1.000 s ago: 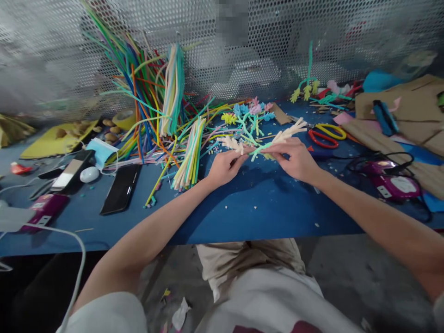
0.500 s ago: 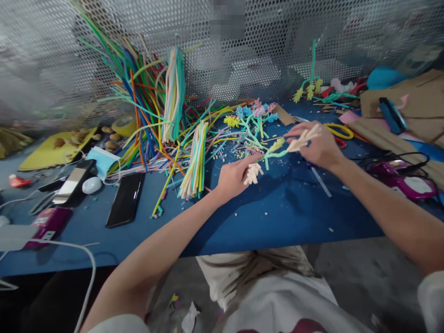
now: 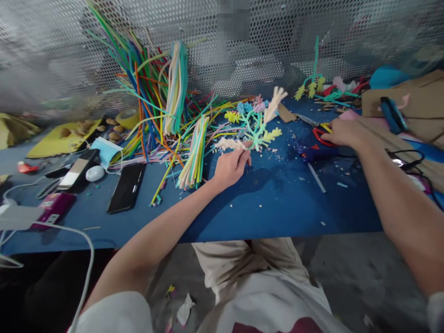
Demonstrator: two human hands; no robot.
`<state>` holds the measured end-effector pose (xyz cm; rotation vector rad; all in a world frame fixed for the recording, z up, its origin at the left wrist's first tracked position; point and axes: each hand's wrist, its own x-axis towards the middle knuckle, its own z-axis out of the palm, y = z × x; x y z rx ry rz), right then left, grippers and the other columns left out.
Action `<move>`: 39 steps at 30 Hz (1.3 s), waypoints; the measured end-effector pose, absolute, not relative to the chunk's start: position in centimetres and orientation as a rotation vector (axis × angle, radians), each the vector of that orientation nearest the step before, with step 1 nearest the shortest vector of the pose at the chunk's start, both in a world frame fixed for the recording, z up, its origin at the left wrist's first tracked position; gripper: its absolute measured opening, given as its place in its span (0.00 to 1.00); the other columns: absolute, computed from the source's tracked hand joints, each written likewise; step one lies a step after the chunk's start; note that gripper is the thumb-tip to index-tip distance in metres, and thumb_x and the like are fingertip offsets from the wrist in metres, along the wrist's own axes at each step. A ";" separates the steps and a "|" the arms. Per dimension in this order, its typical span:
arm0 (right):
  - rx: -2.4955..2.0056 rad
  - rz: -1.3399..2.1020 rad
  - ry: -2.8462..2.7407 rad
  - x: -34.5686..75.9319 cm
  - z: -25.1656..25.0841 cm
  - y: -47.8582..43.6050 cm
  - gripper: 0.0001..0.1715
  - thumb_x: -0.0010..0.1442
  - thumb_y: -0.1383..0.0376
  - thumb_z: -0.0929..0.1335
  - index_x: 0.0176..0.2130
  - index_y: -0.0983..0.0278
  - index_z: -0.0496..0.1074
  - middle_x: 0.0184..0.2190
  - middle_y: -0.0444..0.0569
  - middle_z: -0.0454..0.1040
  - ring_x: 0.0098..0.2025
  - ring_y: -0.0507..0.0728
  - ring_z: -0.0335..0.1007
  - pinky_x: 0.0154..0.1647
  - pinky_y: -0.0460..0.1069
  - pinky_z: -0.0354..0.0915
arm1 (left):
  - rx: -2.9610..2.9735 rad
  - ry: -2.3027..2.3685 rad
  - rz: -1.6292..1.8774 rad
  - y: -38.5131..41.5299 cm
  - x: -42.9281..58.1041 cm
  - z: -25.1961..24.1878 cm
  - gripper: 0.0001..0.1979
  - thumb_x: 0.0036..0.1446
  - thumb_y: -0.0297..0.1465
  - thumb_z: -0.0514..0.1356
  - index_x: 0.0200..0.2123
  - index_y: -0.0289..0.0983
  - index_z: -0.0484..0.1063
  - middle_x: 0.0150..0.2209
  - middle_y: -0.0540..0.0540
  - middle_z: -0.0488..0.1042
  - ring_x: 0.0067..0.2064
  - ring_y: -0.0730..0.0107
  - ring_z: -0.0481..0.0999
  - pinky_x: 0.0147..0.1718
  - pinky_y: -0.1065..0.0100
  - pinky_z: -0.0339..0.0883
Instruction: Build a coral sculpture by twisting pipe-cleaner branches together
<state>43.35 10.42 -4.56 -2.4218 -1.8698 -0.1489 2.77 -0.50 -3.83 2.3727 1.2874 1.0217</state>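
Note:
My left hand (image 3: 230,165) is closed on the teal stem of a pipe-cleaner twig (image 3: 259,131) with cream and yellow fuzzy tips, holding it upright above the blue table (image 3: 263,208). My right hand (image 3: 345,132) is stretched far right, fingers curled over the red and yellow handles of the scissors (image 3: 321,132); whether it grips them I cannot make out. Finished pipe-cleaner flowers (image 3: 250,109) in blue, pink and yellow lie just behind the twig.
A big pile of coloured pipe cleaners (image 3: 157,99) leans on the perforated metal screen. A black phone (image 3: 126,187), face mask (image 3: 103,152), white mouse (image 3: 94,173) and cables lie left. Cardboard sheets (image 3: 409,108) and a purple device sit right. Small scraps litter the table.
My right hand let go of the twig and moved right to the scissors. My left hand kept the twig and turned it upright.

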 end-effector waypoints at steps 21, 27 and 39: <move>-1.303 -0.339 -2.129 33.0 -1.1 3.8 0.28 0.56 0.44 0.73 0.44 0.60 0.69 0.46 0.57 0.76 0.50 0.68 0.71 0.44 0.57 0.65 | 1.578 0.957 1.378 1.6 3.3 -4.8 0.30 0.67 0.57 0.59 0.58 0.38 0.67 0.29 0.50 0.81 0.14 0.81 0.61 0.12 0.72 0.52; -1.313 -0.207 -2.117 29.4 -2.7 2.5 0.26 0.58 0.42 0.71 0.41 0.60 0.69 0.45 0.57 0.77 0.47 0.67 0.73 0.37 0.55 0.62 | 1.693 0.950 1.346 0.8 3.8 -4.5 0.26 0.70 0.55 0.57 0.53 0.38 0.67 0.40 0.43 0.85 0.15 0.81 0.66 0.13 0.72 0.59; -1.482 -0.068 -2.093 27.8 -3.1 1.2 0.34 0.62 0.35 0.67 0.46 0.61 0.71 0.46 0.57 0.78 0.43 0.65 0.74 0.35 0.54 0.57 | 1.830 0.901 1.231 -0.8 4.5 -4.0 0.24 0.71 0.56 0.54 0.51 0.41 0.61 0.54 0.36 0.83 0.19 0.76 0.74 0.20 0.68 0.68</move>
